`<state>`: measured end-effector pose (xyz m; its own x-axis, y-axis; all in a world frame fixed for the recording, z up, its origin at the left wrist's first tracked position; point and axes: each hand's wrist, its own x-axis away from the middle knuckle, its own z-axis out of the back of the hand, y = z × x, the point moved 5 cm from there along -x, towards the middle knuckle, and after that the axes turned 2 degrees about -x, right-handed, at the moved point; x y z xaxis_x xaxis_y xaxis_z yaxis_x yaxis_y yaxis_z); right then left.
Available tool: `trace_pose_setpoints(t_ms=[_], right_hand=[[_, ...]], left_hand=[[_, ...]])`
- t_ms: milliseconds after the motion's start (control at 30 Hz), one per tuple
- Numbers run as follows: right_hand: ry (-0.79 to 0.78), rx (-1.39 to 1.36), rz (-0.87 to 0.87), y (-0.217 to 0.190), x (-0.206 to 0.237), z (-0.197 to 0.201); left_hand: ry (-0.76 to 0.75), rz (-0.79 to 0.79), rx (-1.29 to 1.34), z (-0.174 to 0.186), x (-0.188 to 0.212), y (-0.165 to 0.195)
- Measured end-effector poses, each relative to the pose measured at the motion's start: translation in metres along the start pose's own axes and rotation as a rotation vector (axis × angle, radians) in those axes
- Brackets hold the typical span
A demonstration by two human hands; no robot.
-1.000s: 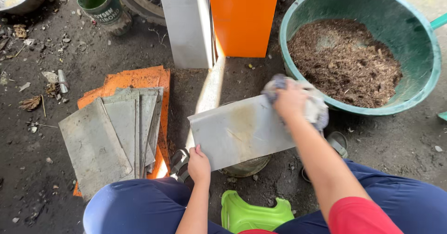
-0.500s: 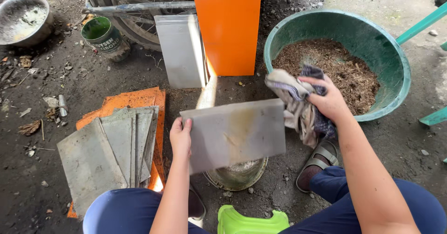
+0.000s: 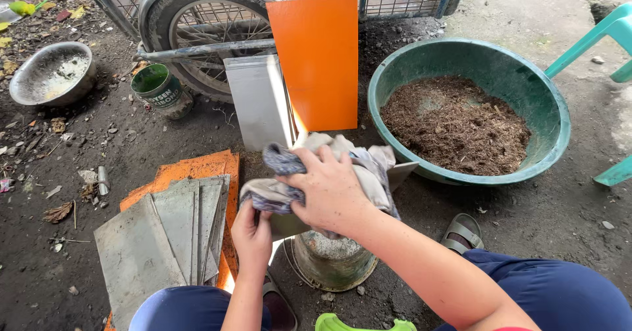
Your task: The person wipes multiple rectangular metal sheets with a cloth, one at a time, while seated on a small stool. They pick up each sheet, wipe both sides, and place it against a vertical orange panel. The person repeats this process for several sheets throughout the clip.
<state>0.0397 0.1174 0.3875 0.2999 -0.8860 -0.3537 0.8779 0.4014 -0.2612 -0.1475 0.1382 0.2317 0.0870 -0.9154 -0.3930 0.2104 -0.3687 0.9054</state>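
**Hands, rag and grey panel over an upturned pot**

Head view: our right hand (image 3: pixel 332 189) presses a bunched grey-and-blue rag (image 3: pixel 329 166) onto a grey flat panel (image 3: pixel 401 173), fingers curled closed around the cloth. Our left hand (image 3: pixel 252 229) sits just below and to the left, gripping the panel's near edge. The panel's long axis runs left to right across us, mostly hidden under the rag, and it seems to rest on an upturned pot (image 3: pixel 332 262) between our knees. A stack of grey panels (image 3: pixel 164 239) lies to the left; a green basin (image 3: pixel 467 107) of brown material stands to the right.
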Motion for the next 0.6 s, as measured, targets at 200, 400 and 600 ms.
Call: trace_pose_setpoints(t_ms=[200, 400, 600], right_hand=[[0.004, 0.212, -0.346, 0.144, 0.058, -0.056], [0.16, -0.166, -0.832, 0.305, 0.148, -0.085], [0.4, -1.299, -0.912, 0.314, 0.163, -0.165]], left_hand=[[0.125, 0.155, 0.101, 0.029, 0.021, -0.078], [0.144, 0.161, 0.153, 0.049, 0.024, -0.125], [0.151, 0.315, 0.343, 0.039, 0.044, -0.173]])
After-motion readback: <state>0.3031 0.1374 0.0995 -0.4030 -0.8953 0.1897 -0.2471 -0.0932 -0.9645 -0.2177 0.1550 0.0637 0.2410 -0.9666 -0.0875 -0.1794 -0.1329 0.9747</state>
